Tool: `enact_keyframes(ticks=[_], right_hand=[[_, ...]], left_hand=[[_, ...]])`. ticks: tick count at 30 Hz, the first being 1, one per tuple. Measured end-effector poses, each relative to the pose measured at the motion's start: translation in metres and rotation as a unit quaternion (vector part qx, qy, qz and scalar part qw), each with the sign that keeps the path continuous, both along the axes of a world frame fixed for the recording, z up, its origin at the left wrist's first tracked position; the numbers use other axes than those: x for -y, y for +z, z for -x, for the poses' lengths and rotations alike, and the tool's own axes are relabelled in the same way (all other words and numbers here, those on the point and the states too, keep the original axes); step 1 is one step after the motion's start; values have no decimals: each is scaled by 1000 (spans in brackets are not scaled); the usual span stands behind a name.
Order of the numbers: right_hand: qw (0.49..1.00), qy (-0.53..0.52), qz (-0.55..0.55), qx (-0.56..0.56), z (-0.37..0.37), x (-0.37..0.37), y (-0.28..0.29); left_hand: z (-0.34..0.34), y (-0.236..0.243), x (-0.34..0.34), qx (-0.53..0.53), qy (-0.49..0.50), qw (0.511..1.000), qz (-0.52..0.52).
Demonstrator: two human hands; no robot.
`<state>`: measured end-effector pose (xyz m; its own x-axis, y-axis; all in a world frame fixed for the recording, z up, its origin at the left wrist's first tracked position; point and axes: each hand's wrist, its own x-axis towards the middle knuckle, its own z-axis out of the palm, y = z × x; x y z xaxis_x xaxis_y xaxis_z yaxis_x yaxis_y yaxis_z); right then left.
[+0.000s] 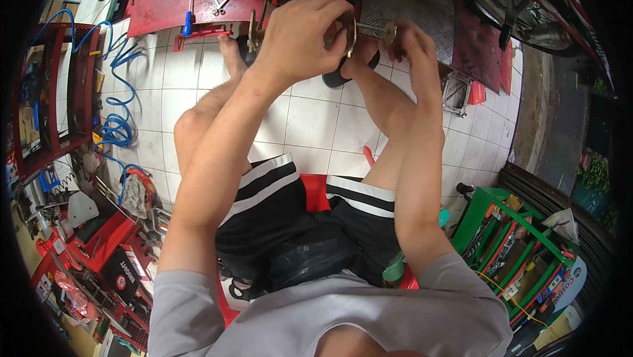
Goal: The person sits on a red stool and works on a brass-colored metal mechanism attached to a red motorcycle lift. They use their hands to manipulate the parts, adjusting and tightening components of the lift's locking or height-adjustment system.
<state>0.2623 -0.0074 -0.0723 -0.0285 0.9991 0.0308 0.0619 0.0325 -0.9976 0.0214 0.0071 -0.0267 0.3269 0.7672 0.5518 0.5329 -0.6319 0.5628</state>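
My left hand (303,37) is closed over the middle of a metal assembly at the edge of the red lift platform (158,1). Its fingers curl away from me and hide what they grip. Beside its thumb stands a brass-coloured metal bracket (354,37), and a similar bracket (253,32) shows at its left. From the right bracket a threaded bolt (372,28) runs sideways to a round metal end piece (390,31). Right at that end is my right hand (419,50), its fingers bent and smeared by motion; whether they grip it is unclear.
A blue-handled screwdriver (188,24) and wrenches (227,0) lie on the platform. Blue coiled hose (117,129) hangs at left by a red rack (49,100). A green tool cart (494,218) stands at lower right. Motorcycle parts (547,34) reach in from upper right.
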Motion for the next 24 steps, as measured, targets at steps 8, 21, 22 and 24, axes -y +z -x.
enact_keyframes(ticks=[8, 21, 22, 24], right_hand=[[1000, -16, 7, 2, 17, 7, 18], [998, 44, 30, 28, 0, 2, 9], [999, 18, 13, 24, 7, 3, 12], [1000, -9, 1, 28, 20, 5, 18]], left_hand=[[0, -2, 0, 15, 5, 1000, -9], [-2, 1, 1, 10, 6, 1000, 15], [-1, 1, 1, 10, 6, 1000, 17], [0, 0, 2, 11, 6, 1000, 22]])
